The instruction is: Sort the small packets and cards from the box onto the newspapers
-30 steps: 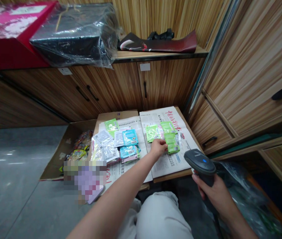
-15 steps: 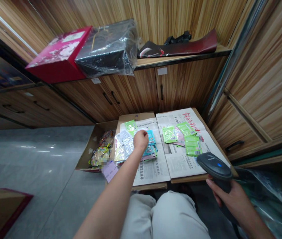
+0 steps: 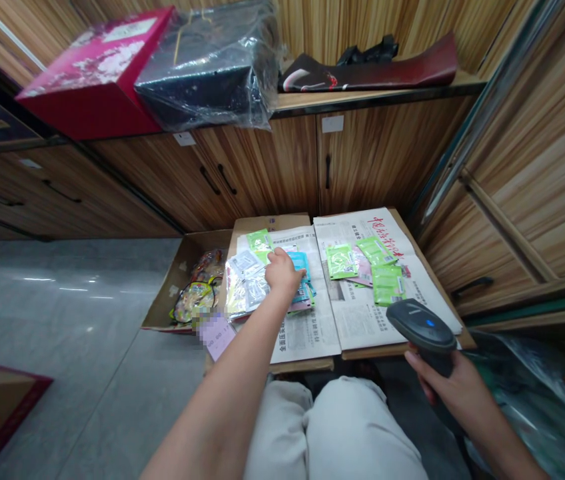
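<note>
My left hand [image 3: 283, 272] hovers at the left pile of packets, thumb stretched out to the right and fingers apart; I see nothing in it. Under and beside it are blue packets [image 3: 299, 262], a green packet [image 3: 259, 241] and silver-white packets [image 3: 247, 270], partly hidden by the hand and forearm. My right hand [image 3: 455, 387] is wrapped round the handle of a black barcode scanner [image 3: 421, 327] with a lit blue light. The scanner's head is near the right group of green packets [image 3: 387, 285], where a pink packet [image 3: 364, 267] lies among them.
Newspaper [image 3: 307, 347] covers the cardboard under the packets. At its left stands an open carton [image 3: 162, 310] with wrapped packages, and a purple slip [image 3: 217, 335] lies near the forearm. Wooden cabinets [image 3: 282, 173] stand behind, with a pink box [image 3: 92, 80] on the shelf.
My left hand's fingers have spread from a closed pinch, staying over the left pile. The scanner remains in my right hand. The whole view has shifted slightly.
</note>
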A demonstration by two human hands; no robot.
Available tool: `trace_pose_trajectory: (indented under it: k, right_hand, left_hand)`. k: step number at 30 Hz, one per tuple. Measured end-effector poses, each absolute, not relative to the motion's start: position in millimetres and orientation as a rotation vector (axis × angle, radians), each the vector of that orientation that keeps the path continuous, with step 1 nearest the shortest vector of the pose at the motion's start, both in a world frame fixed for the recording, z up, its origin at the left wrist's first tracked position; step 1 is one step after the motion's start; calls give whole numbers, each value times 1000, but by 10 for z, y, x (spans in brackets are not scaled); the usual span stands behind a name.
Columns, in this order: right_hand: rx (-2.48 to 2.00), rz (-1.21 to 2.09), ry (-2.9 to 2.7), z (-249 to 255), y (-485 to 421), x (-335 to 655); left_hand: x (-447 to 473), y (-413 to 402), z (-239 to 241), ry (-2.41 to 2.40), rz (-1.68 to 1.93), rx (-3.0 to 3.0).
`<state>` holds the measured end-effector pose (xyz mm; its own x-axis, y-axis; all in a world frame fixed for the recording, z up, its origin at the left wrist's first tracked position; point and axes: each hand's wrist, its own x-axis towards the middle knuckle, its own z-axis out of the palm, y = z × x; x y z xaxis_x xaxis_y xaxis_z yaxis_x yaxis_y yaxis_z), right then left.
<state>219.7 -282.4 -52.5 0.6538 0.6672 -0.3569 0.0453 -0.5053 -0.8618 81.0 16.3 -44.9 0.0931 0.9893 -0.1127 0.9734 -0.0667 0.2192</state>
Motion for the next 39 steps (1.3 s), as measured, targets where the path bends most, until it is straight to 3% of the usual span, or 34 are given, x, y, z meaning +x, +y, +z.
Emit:
trace_pose_trajectory:
  k: [9,17,39]
  right_hand:
    - [-1953,878,-541,-530,-2812,2183]
    - [-1915,885,-487,-410,-2744,2110]
    - [-1818,924,-470,-191,-2650,1986]
  left_hand:
    - [651,356,-452,1809,507,1668]
    - [801,178,-402,1307,498,1095]
    - [1061,-142,-475,1216,353,1155]
